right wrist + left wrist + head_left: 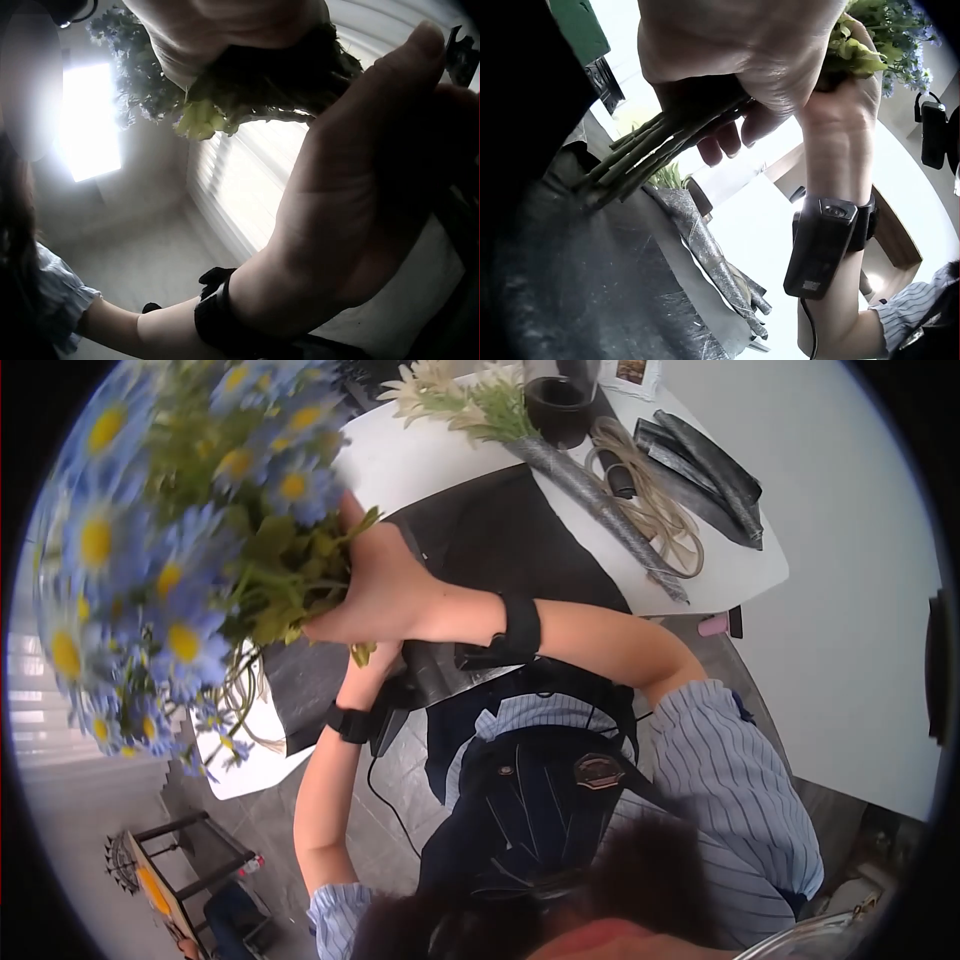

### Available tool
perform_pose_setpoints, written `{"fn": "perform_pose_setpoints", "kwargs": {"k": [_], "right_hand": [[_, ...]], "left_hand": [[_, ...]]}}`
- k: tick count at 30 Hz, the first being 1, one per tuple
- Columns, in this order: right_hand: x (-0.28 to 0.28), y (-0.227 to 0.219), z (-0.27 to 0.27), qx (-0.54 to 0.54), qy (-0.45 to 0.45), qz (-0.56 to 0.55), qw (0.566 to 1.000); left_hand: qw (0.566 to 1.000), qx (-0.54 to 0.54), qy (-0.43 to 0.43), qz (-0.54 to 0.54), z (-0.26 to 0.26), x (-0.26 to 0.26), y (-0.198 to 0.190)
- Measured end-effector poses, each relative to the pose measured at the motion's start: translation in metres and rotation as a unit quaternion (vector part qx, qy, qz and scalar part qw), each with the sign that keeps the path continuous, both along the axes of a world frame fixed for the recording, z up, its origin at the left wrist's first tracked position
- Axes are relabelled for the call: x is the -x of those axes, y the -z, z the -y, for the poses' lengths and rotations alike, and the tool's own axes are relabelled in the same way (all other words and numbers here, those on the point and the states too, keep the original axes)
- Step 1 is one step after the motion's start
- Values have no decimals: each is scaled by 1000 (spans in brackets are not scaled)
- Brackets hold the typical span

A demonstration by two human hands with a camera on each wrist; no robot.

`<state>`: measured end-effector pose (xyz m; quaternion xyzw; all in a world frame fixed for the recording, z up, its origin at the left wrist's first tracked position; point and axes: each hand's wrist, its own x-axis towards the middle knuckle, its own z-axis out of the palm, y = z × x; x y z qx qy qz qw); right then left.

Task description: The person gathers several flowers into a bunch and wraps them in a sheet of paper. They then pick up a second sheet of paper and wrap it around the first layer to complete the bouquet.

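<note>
A large bunch of blue daisies [170,550] with yellow centres fills the upper left of the head view. My right hand [390,590] grips it just under the blooms, around the green leaves [280,580]. Lower on the bunch, my left hand [742,45] holds the stems [637,154], its fingers curled round them. In the head view the right hand and flowers hide most of the left hand [372,672]. The stem ends point down toward a sheet of black wrapping paper [480,530] on the white table [390,450].
Behind the black sheet lie pale flowers [430,395] beside a silvery-black rolled wrap [590,495]. A dark glass container [560,410], a coiled beige cord [665,525] and folded dark wrapping [705,470] are at the table's far side. A small picture frame [632,375] stands behind.
</note>
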<state>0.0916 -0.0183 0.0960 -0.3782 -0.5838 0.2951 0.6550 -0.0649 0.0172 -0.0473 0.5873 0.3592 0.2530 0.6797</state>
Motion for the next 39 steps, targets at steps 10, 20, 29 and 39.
{"fn": "perform_pose_setpoints", "kwargs": {"k": [10, 20, 29, 39], "right_hand": [[4, -9, 4, -35, 25, 90, 995], [-7, -59, -23, -17, 106, 45, 993], [-24, 21, -96, 309, 59, -72, 947], [-28, 57, -113, 344, 84, -81, 932]], "left_hand": [[996, -28, -3, -82, 2, -11, -24], [979, -195, -43, 42, -3, -68, -101], [993, 96, 60, -14, 5, -60, -103], [996, 65, 63, -24, 9, -29, -83]]}}
